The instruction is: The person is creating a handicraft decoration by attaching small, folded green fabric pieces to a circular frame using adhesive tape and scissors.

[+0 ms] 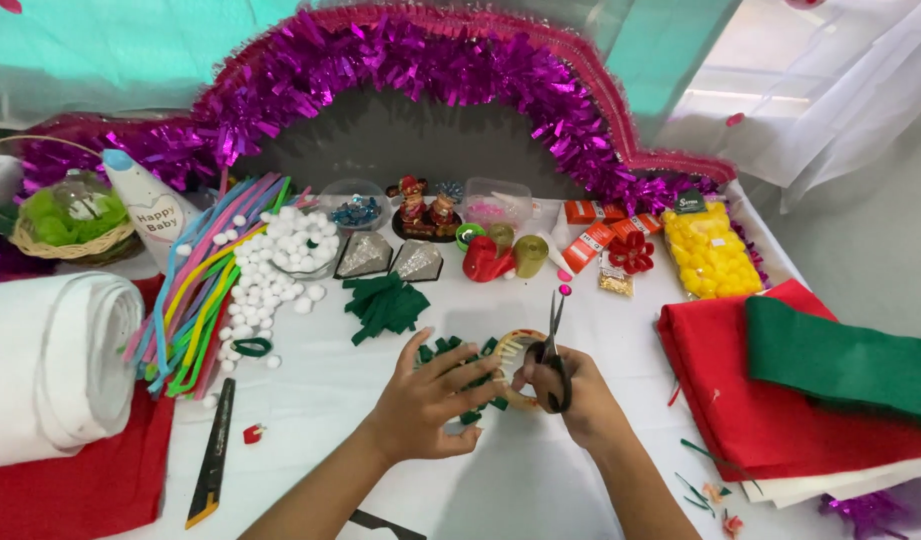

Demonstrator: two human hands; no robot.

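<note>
My left hand [430,400] rests with spread fingers on a small wooden ring [513,342] partly covered in dark green felt pieces, pressing it onto the white table [520,480]. Black-handled scissors [554,350] are gripped in my right hand [565,390], their blades pointing up and away over the ring's right side. A loose pile of green felt strips [385,303] lies just beyond the ring.
Red and green felt sheets [800,380] are stacked at right; a white felt roll [50,360] lies at left beside coloured pipe cleaners [195,285] and white pompoms [275,265]. A utility knife [212,455] lies at front left. Purple tinsel arch [430,60], yellow pompom bag [710,250] and ribbon spools [500,255] stand behind.
</note>
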